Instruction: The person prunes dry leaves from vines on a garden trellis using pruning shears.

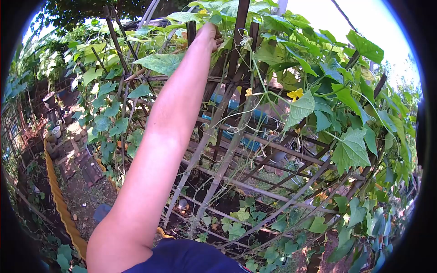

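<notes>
My left arm stretches up from the lower left, with my left hand (210,34) raised among the leaves at the top of a trellis (242,41). The back of the hand and wrist show beside a dark upright stake (191,33). Its fingers are mostly hidden behind the hand, and whatever they touch cannot be made out. A large green leaf (160,63) hangs just left of the forearm. Yellow flowers (295,94) and curling tendrils are on the vine to the right. My right hand is not in view.
Crossed wooden slats (273,194) and leafy vines fill the middle and right. Blue material (248,111) shows behind the slats. At the left, a wavy yellow edging (60,200) borders a dirt path (91,193), with pots (56,132) farther back.
</notes>
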